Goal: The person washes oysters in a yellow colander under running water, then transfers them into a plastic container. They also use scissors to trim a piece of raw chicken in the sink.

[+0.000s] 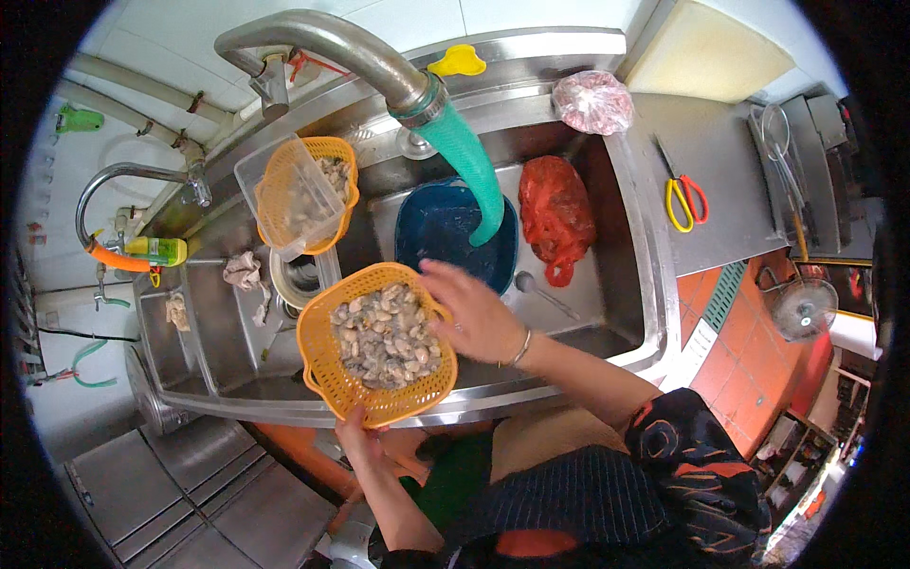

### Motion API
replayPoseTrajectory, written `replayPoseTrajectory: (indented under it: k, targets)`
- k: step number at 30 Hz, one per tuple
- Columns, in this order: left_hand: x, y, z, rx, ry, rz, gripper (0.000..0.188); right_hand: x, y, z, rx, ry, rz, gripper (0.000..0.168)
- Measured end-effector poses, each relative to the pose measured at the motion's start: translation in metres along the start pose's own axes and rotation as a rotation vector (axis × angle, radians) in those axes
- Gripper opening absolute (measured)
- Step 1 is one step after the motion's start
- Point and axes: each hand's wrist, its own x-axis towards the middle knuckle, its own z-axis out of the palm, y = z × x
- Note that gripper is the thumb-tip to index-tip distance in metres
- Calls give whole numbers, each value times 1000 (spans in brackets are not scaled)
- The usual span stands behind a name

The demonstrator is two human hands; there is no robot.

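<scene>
An orange plastic colander basket (pixel 320 355) holding shucked shellfish meat (pixel 387 334) is raised at the front edge of the sink. My left hand (pixel 362 434) grips its near rim from below. At its right rim is my right hand (pixel 473 313), wearing a bracelet, its fingertips over the edge and partly blurred; whether it grips cannot be told. Beyond the basket, a dark blue basin (pixel 419 213) stands in the sink under a green hose (pixel 469 163) fixed to the steel faucet (pixel 341 39). A second orange basket (pixel 348 160) of shellfish, partly covered by a clear plastic container (pixel 284 192), sits at the back left.
Right of the basin lie a red plastic bag (pixel 558 206) and a metal spoon (pixel 544 291). A clear bag of minced meat (pixel 593 103) rests on the sink's back corner. Scissors (pixel 682 199) lie on the right counter. A curved faucet (pixel 89 206) reaches over the left compartment.
</scene>
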Motion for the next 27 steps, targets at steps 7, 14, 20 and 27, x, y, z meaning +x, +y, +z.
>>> replayPoseTrajectory:
  k: [7, 14, 20, 27]
  targets:
    - [-1, 8, -16, -31, 104, -41, 23, -97, 166, 44, -848, -618, 181, 34]
    - [2, 7, -33, -145, 89, 11, 24, -112, 130, -33, -901, -651, 184, 12]
    - [1, 5, -24, -163, 131, 38, 25, -90, 58, -125, -466, -657, 674, 25]
    - [5, -3, -34, -187, 107, -17, 26, -88, 49, -174, 284, -135, 986, 20]
